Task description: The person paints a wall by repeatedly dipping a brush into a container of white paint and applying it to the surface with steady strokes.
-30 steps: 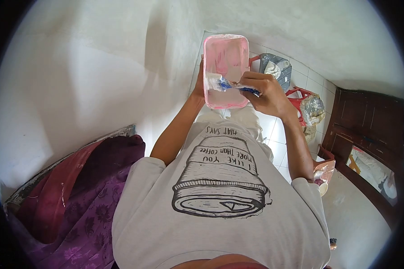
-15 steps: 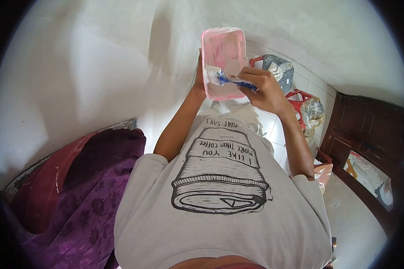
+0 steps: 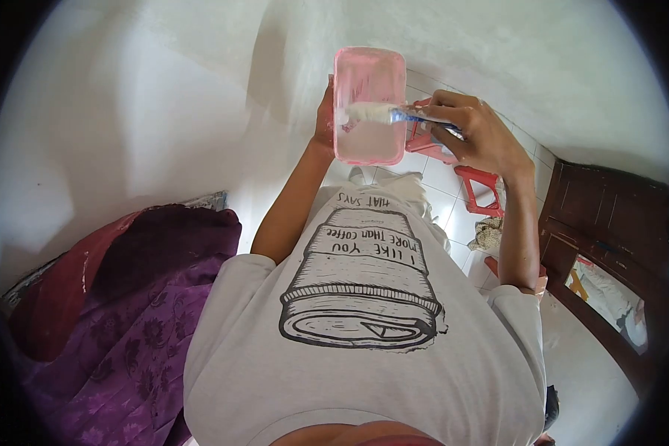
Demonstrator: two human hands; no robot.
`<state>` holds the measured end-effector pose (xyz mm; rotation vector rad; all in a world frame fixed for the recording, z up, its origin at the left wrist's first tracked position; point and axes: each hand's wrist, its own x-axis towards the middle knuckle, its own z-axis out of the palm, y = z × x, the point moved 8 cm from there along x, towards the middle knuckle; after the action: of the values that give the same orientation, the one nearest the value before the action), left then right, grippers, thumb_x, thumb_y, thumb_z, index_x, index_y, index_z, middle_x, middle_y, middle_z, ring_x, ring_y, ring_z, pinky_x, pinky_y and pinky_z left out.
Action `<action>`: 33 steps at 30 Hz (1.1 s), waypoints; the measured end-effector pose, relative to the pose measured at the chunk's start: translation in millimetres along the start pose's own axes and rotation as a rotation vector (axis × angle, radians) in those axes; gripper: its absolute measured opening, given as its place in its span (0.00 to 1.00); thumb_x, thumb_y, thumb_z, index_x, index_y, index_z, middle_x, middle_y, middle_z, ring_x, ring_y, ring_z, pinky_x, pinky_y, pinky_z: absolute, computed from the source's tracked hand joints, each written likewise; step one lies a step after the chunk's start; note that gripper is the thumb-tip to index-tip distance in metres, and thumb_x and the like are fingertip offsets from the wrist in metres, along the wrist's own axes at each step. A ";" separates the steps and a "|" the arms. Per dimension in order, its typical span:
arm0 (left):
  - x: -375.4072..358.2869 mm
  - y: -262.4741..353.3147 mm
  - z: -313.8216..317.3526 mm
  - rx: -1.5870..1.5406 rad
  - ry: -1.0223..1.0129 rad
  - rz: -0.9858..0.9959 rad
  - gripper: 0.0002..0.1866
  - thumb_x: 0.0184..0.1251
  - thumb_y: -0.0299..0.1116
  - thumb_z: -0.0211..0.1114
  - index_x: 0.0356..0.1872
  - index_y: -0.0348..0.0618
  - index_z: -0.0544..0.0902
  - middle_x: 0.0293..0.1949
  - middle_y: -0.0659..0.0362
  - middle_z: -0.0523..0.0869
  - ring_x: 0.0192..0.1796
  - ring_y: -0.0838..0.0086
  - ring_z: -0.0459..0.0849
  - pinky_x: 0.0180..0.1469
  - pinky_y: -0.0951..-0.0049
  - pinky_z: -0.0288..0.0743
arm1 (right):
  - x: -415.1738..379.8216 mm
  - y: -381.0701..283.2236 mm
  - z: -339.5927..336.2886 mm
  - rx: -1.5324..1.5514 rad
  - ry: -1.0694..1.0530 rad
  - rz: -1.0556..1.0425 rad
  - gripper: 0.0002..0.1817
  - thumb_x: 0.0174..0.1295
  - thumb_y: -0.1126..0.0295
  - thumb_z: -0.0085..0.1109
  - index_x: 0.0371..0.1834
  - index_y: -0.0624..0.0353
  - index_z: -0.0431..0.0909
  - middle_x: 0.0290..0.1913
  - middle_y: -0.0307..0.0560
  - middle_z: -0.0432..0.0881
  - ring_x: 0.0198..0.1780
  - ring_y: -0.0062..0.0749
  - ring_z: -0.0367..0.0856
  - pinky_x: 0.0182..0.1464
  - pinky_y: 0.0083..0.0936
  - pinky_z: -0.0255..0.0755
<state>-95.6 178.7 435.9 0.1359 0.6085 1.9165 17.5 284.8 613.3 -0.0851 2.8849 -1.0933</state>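
My left hand point(image 3: 325, 119) is wrapped around the left side of a pink plastic tub point(image 3: 369, 74), most of its fingers hidden behind it. Pale whitish paint point(image 3: 370, 145) lies in the lower part of the tub, and pink streaks show through above. Pinched in my right hand point(image 3: 483, 130) is a paintbrush point(image 3: 403, 114) with a blue handle. Its bristles, coated in white paint, point left and overlap the middle of the tub in this view.
Pale walls point(image 3: 163, 97) rise to the left and ahead. Red stools point(image 3: 479, 195) stand on the white tiled floor point(image 3: 444, 195) at right. A dark wooden cabinet point(image 3: 595, 193) is farther right. Purple patterned cloth point(image 3: 141, 320) covers something at lower left.
My right hand has moved right and slightly up, drawing the brush from the lower left of the tub to a more level position. The tub has barely moved.
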 end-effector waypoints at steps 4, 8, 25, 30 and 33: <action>-2.4 -12.3 -5.9 -0.115 -0.080 -0.090 0.42 0.74 0.72 0.43 0.77 0.54 0.64 0.69 0.54 0.75 0.68 0.58 0.77 0.68 0.51 0.76 | 7.0 -13.4 5.7 -0.085 -0.013 -0.156 0.22 0.58 0.78 0.64 0.59 0.61 0.81 0.42 0.51 0.79 0.37 0.49 0.80 0.40 0.43 0.74; 2.7 -9.0 -9.1 -0.116 -0.048 -0.069 0.42 0.74 0.72 0.42 0.77 0.53 0.64 0.68 0.54 0.76 0.65 0.58 0.80 0.65 0.52 0.78 | 21.2 -15.1 11.3 -0.124 -0.075 -0.035 0.15 0.65 0.74 0.60 0.56 0.59 0.83 0.48 0.52 0.82 0.43 0.51 0.83 0.45 0.44 0.75; 9.9 -17.2 -30.3 -0.067 -0.040 -0.164 0.44 0.74 0.72 0.43 0.77 0.48 0.62 0.67 0.51 0.76 0.64 0.58 0.81 0.64 0.53 0.81 | 42.0 -3.7 35.6 -0.336 -0.104 -0.166 0.11 0.54 0.76 0.67 0.42 0.57 0.87 0.38 0.41 0.84 0.34 0.44 0.83 0.35 0.40 0.75; 6.5 -13.9 -23.4 -0.003 0.042 -0.128 0.41 0.76 0.70 0.41 0.77 0.49 0.63 0.68 0.53 0.75 0.65 0.61 0.80 0.65 0.57 0.80 | 43.5 -6.1 32.4 -0.164 0.032 -0.227 0.09 0.54 0.77 0.66 0.40 0.62 0.85 0.38 0.43 0.84 0.34 0.45 0.83 0.34 0.38 0.74; 9.6 -3.0 -20.6 0.151 0.038 -0.043 0.44 0.73 0.74 0.41 0.77 0.50 0.62 0.69 0.53 0.74 0.65 0.60 0.79 0.65 0.56 0.81 | 38.2 -7.3 31.6 -0.096 0.057 -0.220 0.10 0.54 0.77 0.66 0.41 0.65 0.85 0.39 0.44 0.84 0.34 0.46 0.82 0.34 0.38 0.74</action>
<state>-104.6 180.9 415.0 0.1811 0.7765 1.8343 -18.1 255.8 593.3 -0.3901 3.0357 -1.0004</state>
